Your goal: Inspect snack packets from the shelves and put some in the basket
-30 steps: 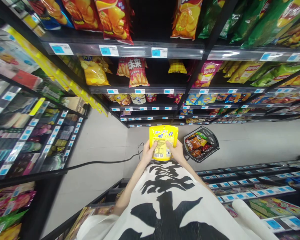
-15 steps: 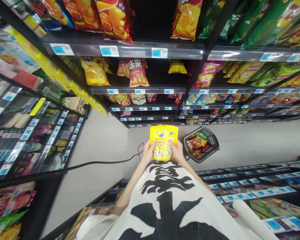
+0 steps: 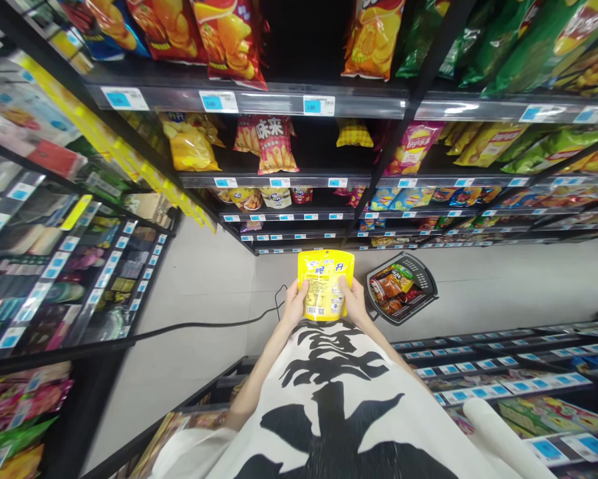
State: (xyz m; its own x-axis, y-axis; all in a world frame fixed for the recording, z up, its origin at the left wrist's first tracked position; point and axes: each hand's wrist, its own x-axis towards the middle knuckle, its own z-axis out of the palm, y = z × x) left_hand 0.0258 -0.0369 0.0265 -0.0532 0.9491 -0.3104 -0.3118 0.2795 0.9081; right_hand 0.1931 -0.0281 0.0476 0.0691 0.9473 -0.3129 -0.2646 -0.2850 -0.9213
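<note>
A yellow snack pouch [image 3: 323, 286] is held upright in front of my body, its printed side with blue characters and small text facing me. My left hand [image 3: 295, 303] grips its left edge, thumb on the front. On the opposite edge my right hand [image 3: 354, 301] does the same, thumb pressed over the print. The fingers behind the pouch are hidden. To the right of my right hand, a black shopping basket [image 3: 431, 285] stands on the floor with several snack packets [image 3: 394, 286] inside.
Ahead rises a black shelf unit [image 3: 279, 181] with chip bags and price tags. Shelves of goods [image 3: 74, 266] stand at left, and a low shelf [image 3: 503, 359] runs along the right. A black cable [image 3: 203, 324] crosses the grey floor [image 3: 209, 279] at left.
Almost nothing differs. The pouch has shifted very slightly left and tilted a little in my hands, and both hands keep hold of it.
</note>
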